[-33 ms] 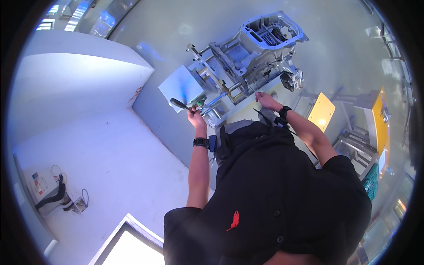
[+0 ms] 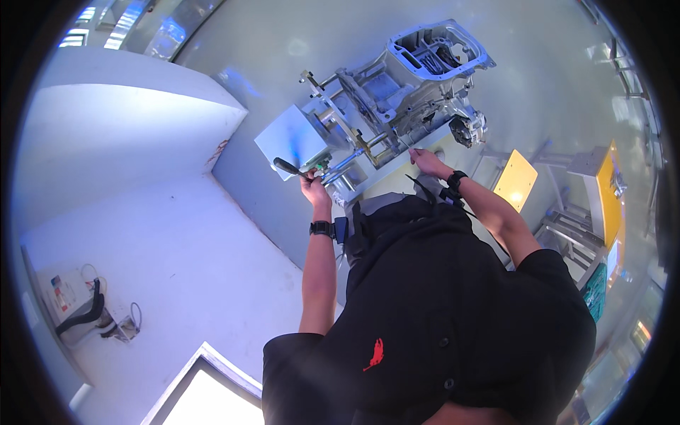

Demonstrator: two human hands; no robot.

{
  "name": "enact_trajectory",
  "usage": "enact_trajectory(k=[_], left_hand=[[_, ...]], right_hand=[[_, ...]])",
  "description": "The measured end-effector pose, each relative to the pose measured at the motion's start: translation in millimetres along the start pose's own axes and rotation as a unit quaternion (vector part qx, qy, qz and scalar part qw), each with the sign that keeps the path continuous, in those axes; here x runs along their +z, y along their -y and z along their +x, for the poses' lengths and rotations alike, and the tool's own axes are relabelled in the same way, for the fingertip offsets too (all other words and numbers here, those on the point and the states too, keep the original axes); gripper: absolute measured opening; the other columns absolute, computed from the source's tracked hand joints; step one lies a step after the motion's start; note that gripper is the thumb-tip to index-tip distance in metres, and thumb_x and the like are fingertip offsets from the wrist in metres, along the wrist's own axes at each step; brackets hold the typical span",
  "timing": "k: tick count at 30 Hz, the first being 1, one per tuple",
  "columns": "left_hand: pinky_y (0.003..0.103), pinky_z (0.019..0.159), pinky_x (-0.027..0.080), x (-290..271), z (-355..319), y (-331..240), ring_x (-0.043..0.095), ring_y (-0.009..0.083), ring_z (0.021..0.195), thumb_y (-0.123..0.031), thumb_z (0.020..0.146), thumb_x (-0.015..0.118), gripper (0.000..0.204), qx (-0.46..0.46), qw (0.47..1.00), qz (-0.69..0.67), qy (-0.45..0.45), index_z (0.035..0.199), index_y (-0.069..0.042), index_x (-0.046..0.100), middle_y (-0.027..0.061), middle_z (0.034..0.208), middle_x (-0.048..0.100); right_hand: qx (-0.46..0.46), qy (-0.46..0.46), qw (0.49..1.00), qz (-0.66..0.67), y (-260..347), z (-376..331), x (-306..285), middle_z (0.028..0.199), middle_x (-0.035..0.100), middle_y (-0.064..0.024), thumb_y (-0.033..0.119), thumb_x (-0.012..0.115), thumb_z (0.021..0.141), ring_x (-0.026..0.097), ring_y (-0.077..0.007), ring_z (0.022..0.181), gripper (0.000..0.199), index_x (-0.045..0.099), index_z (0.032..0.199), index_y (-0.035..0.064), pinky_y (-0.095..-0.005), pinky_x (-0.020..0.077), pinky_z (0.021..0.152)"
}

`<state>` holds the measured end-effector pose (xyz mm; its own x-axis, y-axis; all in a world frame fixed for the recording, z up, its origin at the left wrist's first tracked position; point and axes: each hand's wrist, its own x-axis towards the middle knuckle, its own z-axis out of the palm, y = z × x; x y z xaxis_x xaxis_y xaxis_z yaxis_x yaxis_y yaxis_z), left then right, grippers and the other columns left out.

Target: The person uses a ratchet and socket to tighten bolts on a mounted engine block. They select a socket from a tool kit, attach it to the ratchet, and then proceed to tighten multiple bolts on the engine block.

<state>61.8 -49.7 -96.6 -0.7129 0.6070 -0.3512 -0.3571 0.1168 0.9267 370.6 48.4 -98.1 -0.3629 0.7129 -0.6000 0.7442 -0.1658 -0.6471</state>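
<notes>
A silver metal engine block (image 2: 433, 67), its open framed side facing up, is mounted on a metal stand (image 2: 368, 170). At the stand's left end, beside a pale box-shaped housing (image 2: 290, 142), my left hand (image 2: 314, 188) is closed around the metal end of a lever with a black handle (image 2: 287, 166). The handle sticks out to the left past my fingers. My right hand (image 2: 427, 163) is at the block's near lower side, thumb and fingers pinched together. Something thin and light seems to run from the fingertips toward the block, too small to name.
Right of the stand are a yellow panel (image 2: 516, 180) and a yellow-sided cabinet (image 2: 608, 191) with metal frames. A white wall and ledge (image 2: 142, 134) border the left side. Lower left, a wall-mounted device with a black hose (image 2: 92, 312) shows.
</notes>
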Motion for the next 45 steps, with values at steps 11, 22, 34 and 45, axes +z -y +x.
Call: enact_trajectory(k=[11, 22, 34, 45], left_hand=[[0.022, 0.064, 0.032, 1, 0, 3, 0.040, 0.0083, 0.073, 0.018, 0.062, 0.041, 0.036, 0.022, 0.999, 0.008, -0.046, 0.084, -0.006, 0.057, -0.0039, 0.078, 0.043], [0.023, 0.070, 0.035, 0, 0, 0, 0.046, 0.0098, 0.076, 0.017, 0.064, 0.040, 0.029, 0.002, 0.999, 0.028, -0.033, 0.075, -0.007, 0.049, -0.0007, 0.082, 0.052], [0.028, 0.076, 0.039, -7, 10, -8, 0.052, 0.0189, 0.092, 0.020, 0.059, 0.039, 0.031, -0.076, 0.996, -0.054, 0.008, 0.071, -0.008, 0.044, 0.0056, 0.085, 0.053], [0.026, 0.070, 0.036, -10, 8, -27, 0.047, 0.0155, 0.080, 0.020, 0.060, 0.040, 0.031, -0.118, 0.993, -0.017, -0.021, 0.074, -0.007, 0.044, 0.0034, 0.080, 0.048]], right_hand=[[0.156, 0.082, 0.984, 0.014, 45, -14, -24, 0.082, 0.061, -0.0173, 0.046, 0.030, 0.094, 0.055, -0.0306, 0.078, 0.058, 0.057, 0.086, -0.0044, -0.0403, 0.0417, 0.077], [0.113, 0.105, 0.986, 0.065, 25, -8, -28, 0.064, 0.053, -0.0086, 0.052, 0.035, 0.091, 0.053, -0.0209, 0.058, 0.058, 0.053, 0.076, -0.0010, -0.0351, 0.0435, 0.056], [0.098, -0.084, 0.972, 0.194, -63, -24, -29, 0.053, 0.046, -0.0048, 0.050, 0.035, 0.092, 0.045, -0.0144, 0.040, 0.053, 0.055, 0.079, 0.0031, -0.0293, 0.0384, 0.041], [0.300, -0.091, 0.886, 0.342, -158, -120, 20, 0.048, 0.022, 0.0040, 0.051, 0.036, 0.092, 0.023, -0.0088, 0.034, 0.047, 0.048, 0.076, 0.0082, -0.0244, 0.0230, 0.034]])
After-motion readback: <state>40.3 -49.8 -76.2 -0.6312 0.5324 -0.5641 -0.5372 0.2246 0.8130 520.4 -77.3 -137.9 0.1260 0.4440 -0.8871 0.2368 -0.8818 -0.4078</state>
